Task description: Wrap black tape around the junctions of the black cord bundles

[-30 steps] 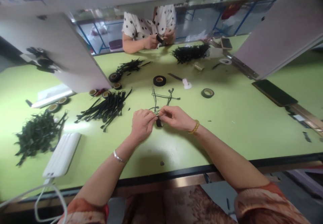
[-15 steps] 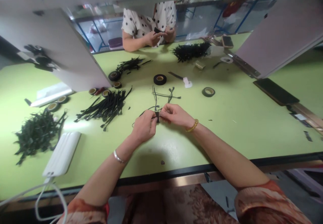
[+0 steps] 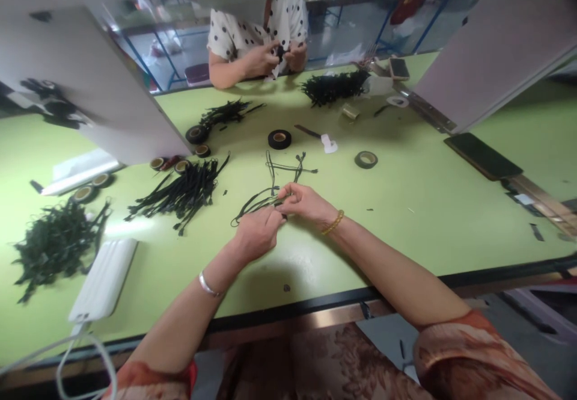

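Big black tape roll (image 3: 279, 139): it lies flat on the green table (image 3: 338, 255), and we tell every place from it.
Black cords (image 3: 253, 205): this thin bunch is on our side of the roll; it bends out past the far side of our left hand (image 3: 258, 233) and runs in under our fingers.
Left hand: we see it on our side of the roll, a bit to its left, fingers curled and gripping the cords.
Right hand (image 3: 294, 201): it is on our side of the roll too, a bit to its right, thumb and finger pinching the cords where our hands meet; the exact bit is hidden.
Loose cords (image 3: 297, 170): they lie crossed between the roll and our hands, just beyond our right fingers.
Black strip pile (image 3: 187, 189): we see it left of the roll, well apart from our left hand.
Small tape roll (image 3: 365, 159): it sits to the right of the big one.
Other person's hands (image 3: 264, 58): they are past the roll, holding something small and black.
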Demonstrator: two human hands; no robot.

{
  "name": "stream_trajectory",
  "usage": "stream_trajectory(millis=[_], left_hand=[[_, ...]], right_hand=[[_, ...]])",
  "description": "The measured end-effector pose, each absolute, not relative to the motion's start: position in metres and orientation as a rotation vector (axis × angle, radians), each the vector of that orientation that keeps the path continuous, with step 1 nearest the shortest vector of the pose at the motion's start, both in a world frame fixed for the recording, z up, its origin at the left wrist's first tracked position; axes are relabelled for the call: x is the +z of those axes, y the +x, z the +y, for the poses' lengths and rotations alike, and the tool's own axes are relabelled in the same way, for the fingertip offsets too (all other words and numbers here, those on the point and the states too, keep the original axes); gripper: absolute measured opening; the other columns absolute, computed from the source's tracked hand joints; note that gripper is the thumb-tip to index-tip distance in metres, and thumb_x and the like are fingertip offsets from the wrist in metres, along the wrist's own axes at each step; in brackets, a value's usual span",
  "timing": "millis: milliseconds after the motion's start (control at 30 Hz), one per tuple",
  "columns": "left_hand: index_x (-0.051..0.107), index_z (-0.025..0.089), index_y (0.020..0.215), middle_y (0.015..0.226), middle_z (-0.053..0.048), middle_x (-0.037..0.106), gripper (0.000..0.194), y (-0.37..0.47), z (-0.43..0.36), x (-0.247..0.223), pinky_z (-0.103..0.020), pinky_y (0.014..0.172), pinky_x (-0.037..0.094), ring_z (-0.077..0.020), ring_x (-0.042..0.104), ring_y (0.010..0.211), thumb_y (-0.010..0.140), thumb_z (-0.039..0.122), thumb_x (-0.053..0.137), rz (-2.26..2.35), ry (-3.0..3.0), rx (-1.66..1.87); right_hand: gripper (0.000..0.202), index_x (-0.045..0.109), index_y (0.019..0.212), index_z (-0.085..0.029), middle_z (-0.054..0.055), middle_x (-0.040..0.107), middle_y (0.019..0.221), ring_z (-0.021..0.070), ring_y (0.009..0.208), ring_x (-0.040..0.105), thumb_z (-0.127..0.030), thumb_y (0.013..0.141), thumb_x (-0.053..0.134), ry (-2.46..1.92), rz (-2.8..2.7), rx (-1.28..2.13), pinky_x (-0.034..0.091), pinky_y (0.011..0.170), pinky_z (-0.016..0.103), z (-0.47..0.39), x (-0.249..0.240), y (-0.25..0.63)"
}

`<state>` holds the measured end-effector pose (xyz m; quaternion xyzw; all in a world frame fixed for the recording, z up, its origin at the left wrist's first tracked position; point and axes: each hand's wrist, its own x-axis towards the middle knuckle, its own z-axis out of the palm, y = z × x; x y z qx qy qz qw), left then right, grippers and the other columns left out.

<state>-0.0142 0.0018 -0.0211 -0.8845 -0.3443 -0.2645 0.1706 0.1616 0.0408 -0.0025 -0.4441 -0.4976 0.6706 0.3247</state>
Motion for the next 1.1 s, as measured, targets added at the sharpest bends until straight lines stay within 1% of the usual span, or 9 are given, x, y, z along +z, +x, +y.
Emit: stream_trajectory(millis=[167,367,500,667,767,833,867,967,1100], left_hand=[[0.051,0.018,0.076,0.066,-0.004,0.057,0.026,-0.013,0.002,-0.021,-0.028,0.050,0.027,-0.0149,0.052,0.058,0.097,0.023,0.035,-1.099,-2.571,-0.689],[0.050,0.019,0.076,0.064,-0.001,0.055,0.018,-0.012,0.004,-0.015,-0.027,0.055,0.035,-0.0146,0.050,0.058,0.091,0.026,0.043,-1.686,-2.736,-0.783],[0.056,0.019,0.080,0.062,0.002,0.053,0.016,-0.010,0.005,-0.012,-0.025,0.056,0.035,-0.0123,0.045,0.056,0.089,0.027,0.045,-2.110,-2.751,-1.118],[0.057,0.018,0.077,0.063,0.003,0.052,0.019,-0.011,0.010,-0.016,-0.023,0.055,0.033,-0.0107,0.042,0.058,0.085,0.035,0.054,-2.423,-2.747,-1.647],[0.053,0.019,0.073,0.055,0.006,0.043,0.024,-0.014,0.015,-0.014,-0.022,0.049,0.027,-0.0084,0.033,0.049,0.082,0.040,0.057,-2.646,-2.640,-2.028],[0.051,0.019,0.071,0.051,0.008,0.037,0.028,-0.017,0.017,-0.011,-0.021,0.047,0.024,-0.0072,0.027,0.046,0.079,0.044,0.060,-2.702,-2.576,-2.169],[0.051,0.019,0.071,0.051,0.008,0.038,0.030,-0.018,0.018,-0.009,-0.021,0.047,0.024,-0.0069,0.028,0.046,0.077,0.045,0.063,-2.665,-2.591,-2.191],[0.052,0.017,0.071,0.056,0.005,0.046,0.032,-0.020,0.016,-0.006,-0.021,0.051,0.029,-0.0076,0.037,0.050,0.076,0.045,0.066,-2.412,-2.783,-1.990],[0.055,0.018,0.073,0.059,0.002,0.052,0.024,-0.019,0.008,-0.007,-0.024,0.054,0.030,-0.0096,0.041,0.052,0.087,0.037,0.054,-2.016,-2.833,-1.304]], right_hand=[[0.045,0.048,0.083,-0.021,-0.007,0.064,0.059,0.0121,0.059,0.063,-0.021,0.059,0.085,-1.012,-1.108,1.647,0.051,0.068,0.029,0.039,-0.002,0.160],[0.052,0.045,0.081,-0.021,-0.007,0.064,0.065,0.0097,0.060,0.060,-0.030,0.056,0.090,-0.806,-1.051,1.589,0.049,0.066,0.026,0.041,0.005,0.166],[0.048,0.046,0.083,-0.021,-0.004,0.064,0.071,0.0105,0.063,0.059,-0.031,0.060,0.088,-0.725,-1.249,1.571,0.048,0.065,0.026,0.041,0.009,0.172],[0.038,0.047,0.083,-0.022,-0.002,0.060,0.072,0.0124,0.067,0.056,-0.033,0.070,0.080,-0.750,-1.657,1.370,0.048,0.067,0.029,0.038,0.015,0.176],[0.027,0.050,0.081,-0.021,-0.001,0.060,0.076,0.0134,0.070,0.058,-0.029,0.074,0.074,-0.737,-1.842,1.298,0.051,0.071,0.031,0.037,0.019,0.178],[0.020,0.053,0.081,-0.020,0.001,0.062,0.079,0.0145,0.073,0.060,-0.027,0.076,0.071,-0.683,-1.943,1.316,0.052,0.075,0.034,0.037,0.021,0.178],[0.018,0.054,0.082,-0.020,0.002,0.064,0.080,0.0153,0.075,0.061,-0.027,0.077,0.070,-0.657,-1.968,1.330,0.052,0.078,0.035,0.037,0.022,0.179],[0.015,0.056,0.087,-0.020,0.004,0.065,0.087,0.0168,0.082,0.062,-0.028,0.080,0.067,-0.676,-1.874,1.285,0.052,0.082,0.037,0.039,0.021,0.179],[0.016,0.055,0.084,-0.019,0.003,0.063,0.080,0.0139,0.070,0.058,-0.031,0.083,0.065,-0.974,-1.769,1.188,0.049,0.066,0.030,0.043,0.016,0.177]])
